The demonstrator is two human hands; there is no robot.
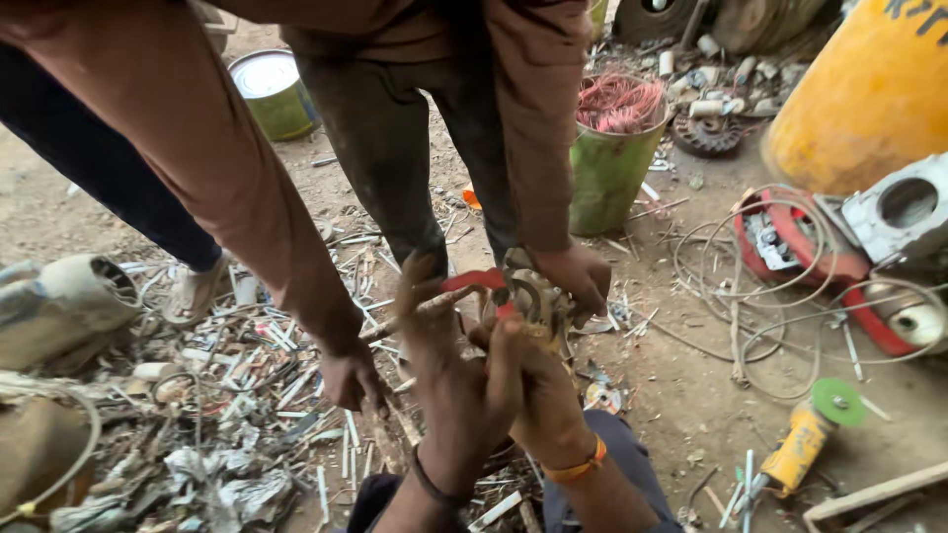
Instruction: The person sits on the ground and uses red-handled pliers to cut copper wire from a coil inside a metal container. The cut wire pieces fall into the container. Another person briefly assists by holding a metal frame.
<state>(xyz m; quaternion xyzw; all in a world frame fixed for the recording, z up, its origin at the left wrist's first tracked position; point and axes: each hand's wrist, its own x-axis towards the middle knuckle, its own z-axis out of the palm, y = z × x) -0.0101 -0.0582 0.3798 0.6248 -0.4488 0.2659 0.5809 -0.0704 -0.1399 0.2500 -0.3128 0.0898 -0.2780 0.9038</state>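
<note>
A red-handled pair of pliers (474, 281) is gripped by the left hand (444, 370), whose fingers are wrapped around the handles. A dirty round metal part (538, 296), held above the dirt ground (691, 395), is clasped from below by the right hand (538, 395) with fingers curled. The same part is gripped from the far side by a co-worker's hand (583, 276). A yellow angle grinder (805, 439) lies well apart.
</note>
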